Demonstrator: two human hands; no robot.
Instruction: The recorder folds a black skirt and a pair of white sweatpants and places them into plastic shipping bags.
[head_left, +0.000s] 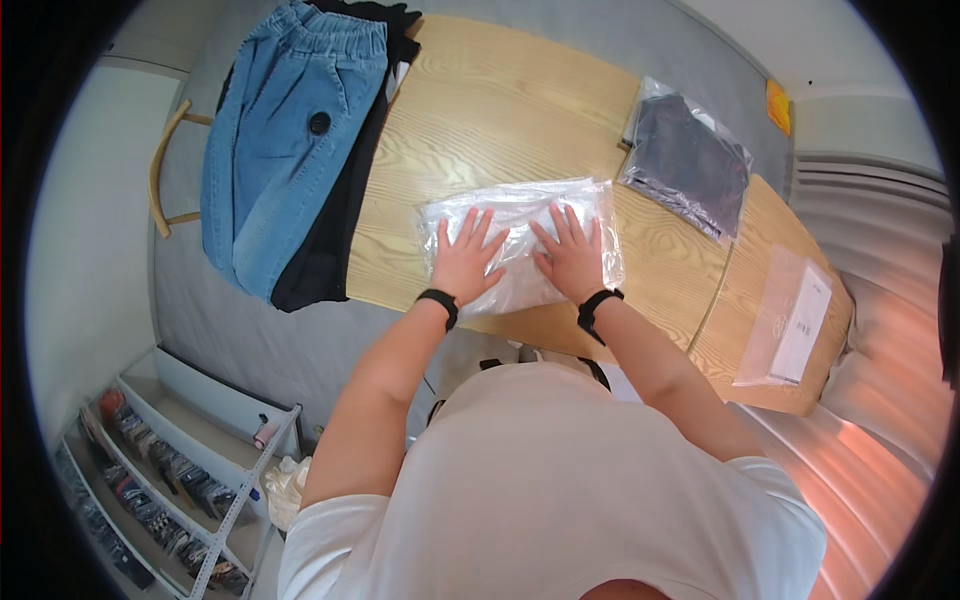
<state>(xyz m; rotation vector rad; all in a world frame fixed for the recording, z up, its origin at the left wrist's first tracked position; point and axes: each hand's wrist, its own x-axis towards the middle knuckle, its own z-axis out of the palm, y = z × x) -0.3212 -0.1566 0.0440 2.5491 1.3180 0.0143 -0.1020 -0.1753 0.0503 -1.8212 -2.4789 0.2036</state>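
Note:
A clear plastic bag (520,225) with something pale in it lies flat near the front edge of the wooden table. On its left part rests my left hand (466,254), palm down with the fingers spread. My right hand (571,253) presses flat on the right part, fingers apart too. Both wrists wear black bands. Glare on the crinkled plastic hides what exactly the bag contains.
Blue jeans (290,150) with an elastic waist lie over black clothing at the table's left end. A bagged dark garment (690,160) sits at the far right, and a clear bag with a white sheet (803,325) nearer. Shelves (180,480) of packed goods stand lower left.

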